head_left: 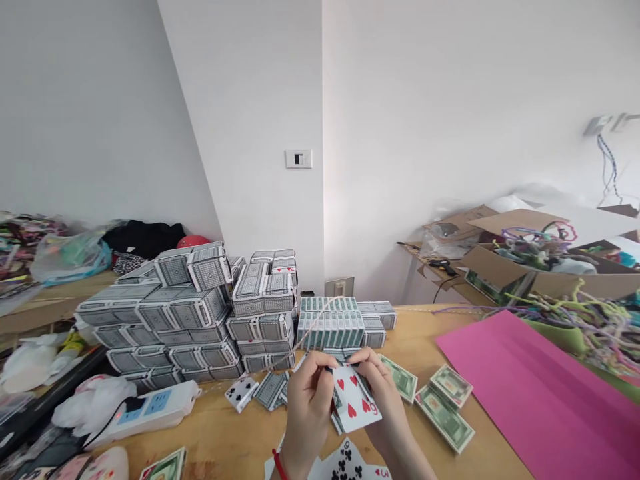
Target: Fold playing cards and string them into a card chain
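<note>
Both my hands are raised together above the wooden table [235, 433] near its front edge. My left hand [307, 407] and my right hand [383, 400] are closed on a small stack of playing cards [353, 397] with a red hearts card facing me. A thin rubber band [313, 327] stretches up and back from my fingers. Beneath my hands lies a face-up clubs card [345, 463]. Loose cards [243, 391] lie to the left on the table.
A big pile of boxed card decks [200, 313] stands behind my hands. Green-backed decks [445, 407] lie to the right, beside a pink paper sheet [530, 393]. A white power strip [150, 408] sits left. Cardboard boxes with coloured strings [540, 267] fill the right.
</note>
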Demonstrator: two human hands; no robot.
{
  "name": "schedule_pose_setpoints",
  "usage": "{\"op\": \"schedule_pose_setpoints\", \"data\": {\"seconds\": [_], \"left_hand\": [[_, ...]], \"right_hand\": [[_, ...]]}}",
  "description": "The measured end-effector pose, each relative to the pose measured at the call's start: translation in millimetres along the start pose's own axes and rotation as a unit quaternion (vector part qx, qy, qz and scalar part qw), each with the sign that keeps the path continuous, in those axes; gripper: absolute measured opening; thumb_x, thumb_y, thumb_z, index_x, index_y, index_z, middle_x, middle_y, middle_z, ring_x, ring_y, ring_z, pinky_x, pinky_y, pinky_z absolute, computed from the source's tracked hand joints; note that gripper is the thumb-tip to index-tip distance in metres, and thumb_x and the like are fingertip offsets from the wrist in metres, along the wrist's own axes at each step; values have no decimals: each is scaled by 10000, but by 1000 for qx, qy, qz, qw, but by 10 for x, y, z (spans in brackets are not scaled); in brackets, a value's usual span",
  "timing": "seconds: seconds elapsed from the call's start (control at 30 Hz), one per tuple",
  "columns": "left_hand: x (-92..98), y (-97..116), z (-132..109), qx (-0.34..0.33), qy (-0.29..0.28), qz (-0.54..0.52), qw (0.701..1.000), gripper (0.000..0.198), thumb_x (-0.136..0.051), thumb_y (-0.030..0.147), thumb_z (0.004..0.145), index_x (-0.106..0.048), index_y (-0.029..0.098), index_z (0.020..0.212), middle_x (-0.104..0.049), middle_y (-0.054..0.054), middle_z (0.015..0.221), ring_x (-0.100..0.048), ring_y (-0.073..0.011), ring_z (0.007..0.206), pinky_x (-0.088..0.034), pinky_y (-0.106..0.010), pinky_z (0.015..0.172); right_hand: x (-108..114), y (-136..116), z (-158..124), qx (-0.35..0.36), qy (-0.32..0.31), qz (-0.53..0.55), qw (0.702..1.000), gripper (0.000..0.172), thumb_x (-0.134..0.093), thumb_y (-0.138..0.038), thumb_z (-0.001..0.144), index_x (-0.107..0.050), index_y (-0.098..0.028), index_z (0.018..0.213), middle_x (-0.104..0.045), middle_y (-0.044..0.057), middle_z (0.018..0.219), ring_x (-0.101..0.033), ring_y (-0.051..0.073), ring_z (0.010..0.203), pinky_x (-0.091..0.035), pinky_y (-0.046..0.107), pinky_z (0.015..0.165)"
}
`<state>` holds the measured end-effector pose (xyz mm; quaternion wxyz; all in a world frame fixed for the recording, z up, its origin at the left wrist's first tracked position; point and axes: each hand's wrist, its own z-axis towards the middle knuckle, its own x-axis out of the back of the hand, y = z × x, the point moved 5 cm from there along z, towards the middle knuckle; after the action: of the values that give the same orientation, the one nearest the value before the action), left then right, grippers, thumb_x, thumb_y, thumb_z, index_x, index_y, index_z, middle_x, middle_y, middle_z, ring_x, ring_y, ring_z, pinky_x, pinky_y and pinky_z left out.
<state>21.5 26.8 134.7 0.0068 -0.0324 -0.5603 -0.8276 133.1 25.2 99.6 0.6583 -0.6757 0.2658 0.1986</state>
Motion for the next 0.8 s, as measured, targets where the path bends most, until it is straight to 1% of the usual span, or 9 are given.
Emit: {"op": "schedule_pose_setpoints", "data": {"seconds": [0.07,0.17,0.27,0.37,0.47,0.53,0.6,0.7,0.8], "left_hand": [[32,21,3,-33,1,31,999,136,-404,172,749,-515,194,674,-454,41,560,-399,-99,496,-318,-190,483],[90,32,13,-66,-26,64,995,156,-392,158,750,-517,197,666,-456,40,549,-399,-100,482,-312,-195,478],[138,60,28,-84,-66,103,989,159,-404,157,751,-520,197,651,-479,27,573,-425,-107,508,-323,-204,504],[149,108,39,-79,-104,125,983,177,-419,172,761,-528,194,623,-483,14,586,-440,-116,541,-341,-215,539],[125,132,40,-44,-131,102,985,156,-424,215,776,-577,202,745,-525,-3,658,-457,-120,559,-368,-219,547],[106,102,44,1,-124,76,989,199,-458,241,762,-566,215,927,-560,-24,777,-497,-133,619,-400,-224,568],[88,39,55,48,-97,69,992,269,-527,277,723,-545,212,984,-562,-32,821,-519,-146,661,-417,-226,574],[61,-58,78,93,-40,88,991,212,-606,358,666,-565,180,774,-516,3,676,-482,-132,588,-389,-210,513],[29,-89,83,104,5,70,992,248,-619,390,655,-508,172,614,-420,38,580,-422,-109,531,-355,-197,477]], "right_hand": [[-29,3,2,-7,-25,10,1000,68,-587,-243,644,-555,-183,638,-393,-58,450,-317,72,395,-245,182,383],[-55,-3,3,-11,-64,4,998,207,-557,-369,705,-574,-163,695,-407,-45,494,-357,79,429,-284,192,411],[-51,9,7,-33,-94,-74,992,279,-573,-429,730,-567,-150,735,-354,-67,486,-279,51,407,-218,173,389],[-58,10,12,-40,-137,-137,980,287,-618,-421,710,-535,-147,694,-350,-74,486,-229,38,412,-166,171,391],[-37,-42,27,8,-124,-168,978,318,-604,-451,713,-513,-149,676,-362,-69,500,-252,45,432,-193,176,413],[-23,-81,28,46,-98,-187,976,306,-573,-453,738,-511,-155,703,-395,-55,532,-302,61,459,-237,182,435],[-23,-119,16,87,-81,-215,969,275,-539,-431,770,-514,-160,727,-440,-33,572,-357,81,500,-282,195,465],[-37,-166,-13,137,-69,-268,951,240,-507,-399,795,-524,-167,737,-475,-12,599,-404,106,536,-324,214,495],[-39,-199,-31,167,-55,-302,937,225,-496,-386,798,-530,-175,726,-496,-1,611,-435,122,549,-350,223,501]]}}
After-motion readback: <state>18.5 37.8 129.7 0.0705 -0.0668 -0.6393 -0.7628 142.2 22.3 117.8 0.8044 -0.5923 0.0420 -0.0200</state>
